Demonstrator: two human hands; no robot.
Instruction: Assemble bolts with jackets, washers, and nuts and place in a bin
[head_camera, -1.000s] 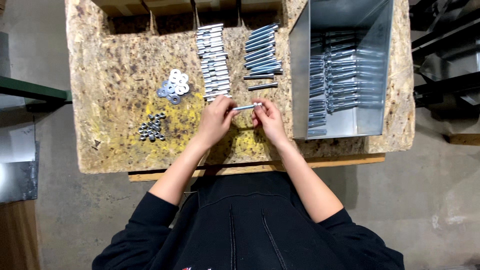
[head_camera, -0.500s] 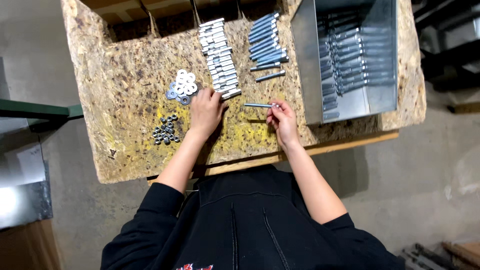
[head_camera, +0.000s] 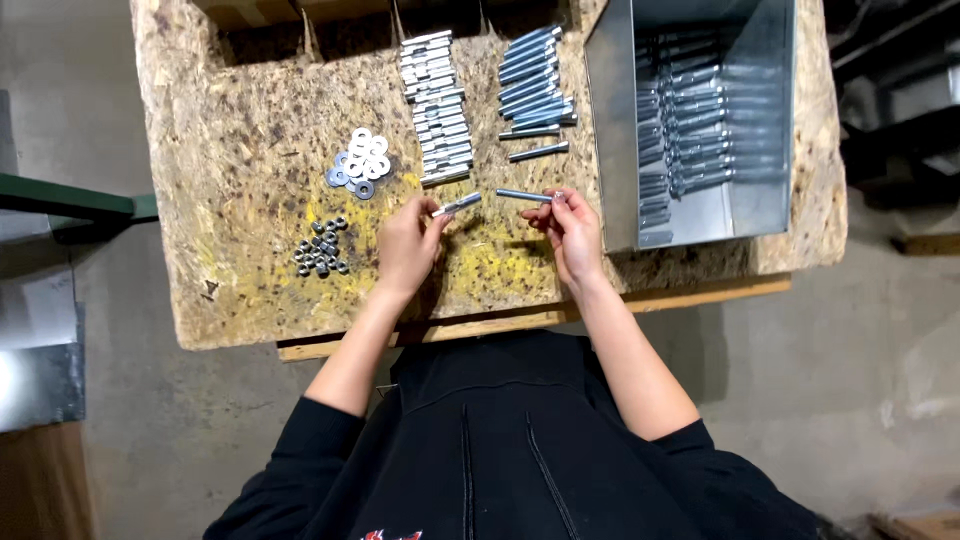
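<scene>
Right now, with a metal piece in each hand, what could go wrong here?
The left hand pinches a short sleeve only at its end, so it might slip. The right hand holds a bolt near the loose bolt row; a bump could scatter them. The small nuts could roll.

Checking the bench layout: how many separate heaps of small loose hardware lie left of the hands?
2: a pile of flat washers up beside the row of sleeves, and a cluster of small nuts nearer the left hand.
</scene>
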